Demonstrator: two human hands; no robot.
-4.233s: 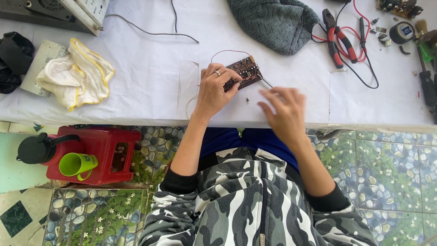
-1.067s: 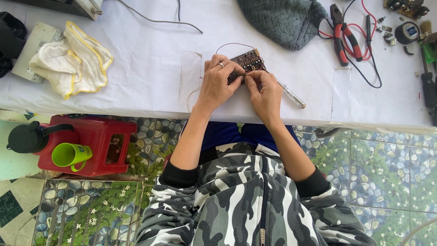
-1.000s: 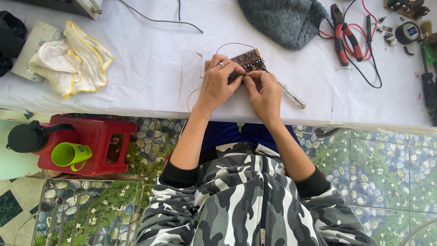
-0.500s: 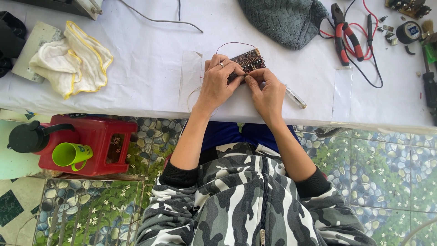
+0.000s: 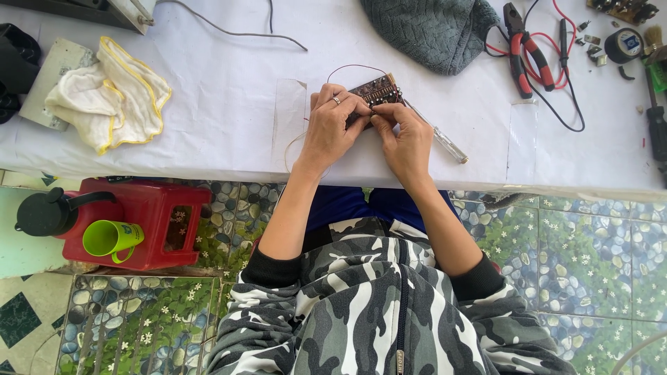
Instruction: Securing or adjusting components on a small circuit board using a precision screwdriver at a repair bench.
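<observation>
1. Gripping the small brown circuit board (image 5: 376,91) from its near-left side, your left hand (image 5: 333,128) has its fingers curled over the board's edge, and a ring shows on one finger
2. Your right hand (image 5: 406,139) is closed in a pinch at the board's near-right edge, thumb and forefinger pressed together where they meet the board; what they pinch is too small to tell
3. The board sits at the middle of the white table (image 5: 229,104), just past both hands, tilted with its far corner pointing right
4. A thin wire (image 5: 351,67) loops up from the board and curves back down under your left wrist
5. A clear-handled screwdriver (image 5: 445,142) lies on the table just right of your right hand, running diagonally away from the board
6. A grey knitted cloth (image 5: 427,31) lies beyond the board at the far edge, and red-handled pliers (image 5: 524,52) with red and black leads lie to its right
7. A white rag with yellow trim (image 5: 111,104) lies well to your left on the table
8. A red stool (image 5: 139,219) stands on the floor at your left, bearing a green cup (image 5: 111,238) and a dark jug (image 5: 45,212)
</observation>
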